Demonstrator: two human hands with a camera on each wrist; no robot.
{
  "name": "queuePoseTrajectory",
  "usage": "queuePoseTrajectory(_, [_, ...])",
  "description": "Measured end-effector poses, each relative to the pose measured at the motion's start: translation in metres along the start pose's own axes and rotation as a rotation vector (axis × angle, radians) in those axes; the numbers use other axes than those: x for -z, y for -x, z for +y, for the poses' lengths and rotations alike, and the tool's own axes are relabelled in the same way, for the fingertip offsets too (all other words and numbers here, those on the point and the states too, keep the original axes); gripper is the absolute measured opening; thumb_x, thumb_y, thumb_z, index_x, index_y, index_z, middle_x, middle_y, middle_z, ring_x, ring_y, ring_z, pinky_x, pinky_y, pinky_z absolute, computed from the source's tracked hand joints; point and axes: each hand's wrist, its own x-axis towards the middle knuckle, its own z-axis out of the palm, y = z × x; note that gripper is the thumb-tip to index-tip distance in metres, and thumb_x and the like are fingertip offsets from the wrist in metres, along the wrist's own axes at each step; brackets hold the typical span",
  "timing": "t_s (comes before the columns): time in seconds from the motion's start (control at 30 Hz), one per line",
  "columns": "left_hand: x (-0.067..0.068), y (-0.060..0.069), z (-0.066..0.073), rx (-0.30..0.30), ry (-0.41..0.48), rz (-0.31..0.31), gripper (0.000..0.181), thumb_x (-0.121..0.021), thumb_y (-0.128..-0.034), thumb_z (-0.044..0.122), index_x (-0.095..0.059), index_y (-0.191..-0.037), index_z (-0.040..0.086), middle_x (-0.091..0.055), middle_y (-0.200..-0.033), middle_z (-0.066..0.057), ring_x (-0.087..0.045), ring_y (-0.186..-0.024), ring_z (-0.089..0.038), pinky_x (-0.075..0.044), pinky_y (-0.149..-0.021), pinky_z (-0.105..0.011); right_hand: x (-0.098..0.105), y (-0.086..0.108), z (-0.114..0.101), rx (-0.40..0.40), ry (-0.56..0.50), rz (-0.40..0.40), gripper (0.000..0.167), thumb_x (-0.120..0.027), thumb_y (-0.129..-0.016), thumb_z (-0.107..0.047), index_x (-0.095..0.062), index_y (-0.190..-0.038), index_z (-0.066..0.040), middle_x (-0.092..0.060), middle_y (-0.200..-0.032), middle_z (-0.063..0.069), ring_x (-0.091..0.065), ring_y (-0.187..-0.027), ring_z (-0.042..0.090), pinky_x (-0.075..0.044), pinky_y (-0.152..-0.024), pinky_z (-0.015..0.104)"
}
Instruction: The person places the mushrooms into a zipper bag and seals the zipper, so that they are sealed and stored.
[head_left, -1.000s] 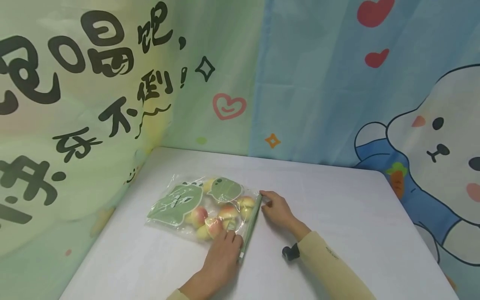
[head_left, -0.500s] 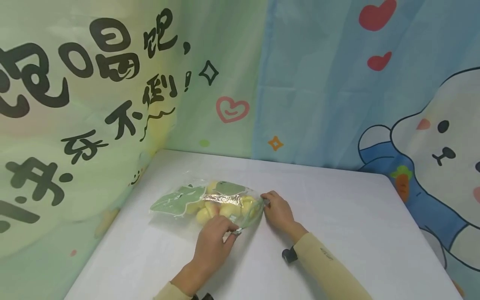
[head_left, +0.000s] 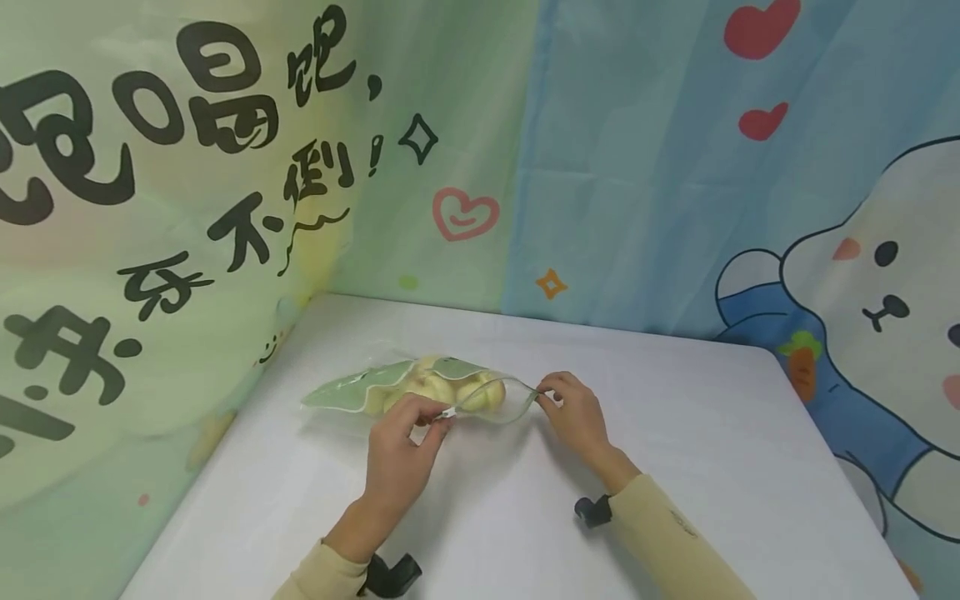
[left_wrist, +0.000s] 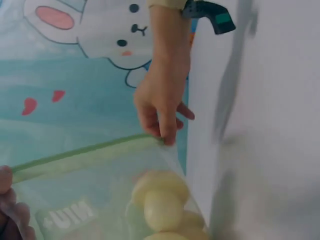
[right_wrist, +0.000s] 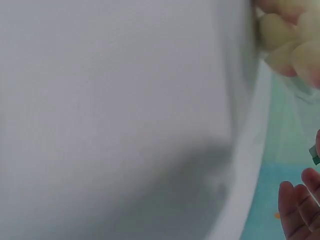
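Observation:
A clear zip bag (head_left: pixel 358 389) with green printed patches lies tilted on the table, its mouth raised toward me. Inside it are several yellow mushroom-shaped pieces (left_wrist: pixel 164 207), some with reddish tints in the right wrist view. My left hand (head_left: pixel 397 454) pinches the near end of the green zip strip (left_wrist: pixel 90 154), by a white slider (head_left: pixel 449 412). At the strip's other end, the right hand (head_left: pixel 579 419) pinches the corner between thumb and fingers. Between the hands the mouth's edges bow apart; whether the zip is undone, I cannot tell.
A white table (head_left: pixel 660 392) carries the bag. Behind and to the left hangs a printed cloth backdrop (head_left: pixel 615 167) with hearts, lettering and a cartoon animal. A dark wrist camera (head_left: pixel 393 575) sits on the left wrist, another (head_left: pixel 594 511) on the right.
The bag's mouth has been lifted and turned up from lying flat. My left hand has moved up and left with its end of the strip; the right hand has shifted slightly right.

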Motion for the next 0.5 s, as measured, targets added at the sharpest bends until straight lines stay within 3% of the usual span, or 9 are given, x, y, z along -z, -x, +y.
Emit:
queuePoseTrajectory(0.27, [0.01, -0.019, 0.01, 0.053, 0.08, 0.023, 0.018, -0.076, -0.0799, -0.004, -0.068, -0.092, 0.008, -0.07, -0.087, -0.002, -0.062, -0.076, -0.014, -0.051, -0.067, -0.023, 0.045, 0.012, -0.008, 0.058, -0.035, 0.13, 0.013, -0.075, -0.085, -0.005, -0.07, -0.096, -0.01, -0.07, -0.103, 0.004, -0.067, -0.077, 0.017, -0.056, -0.061, 0.03])
queuePoseTrajectory(0.5, [0.027, -0.062, 0.012, 0.128, 0.148, 0.036, 0.008, -0.073, -0.0861, 0.005, -0.069, -0.093, 0.006, -0.069, -0.085, -0.004, -0.061, -0.074, -0.013, -0.049, -0.068, -0.021, 0.105, -0.008, -0.031, 0.183, -0.042, 0.225, 0.011, -0.074, -0.084, -0.002, -0.07, -0.094, -0.006, -0.072, -0.091, 0.004, -0.069, -0.077, 0.018, -0.051, -0.062, 0.018])
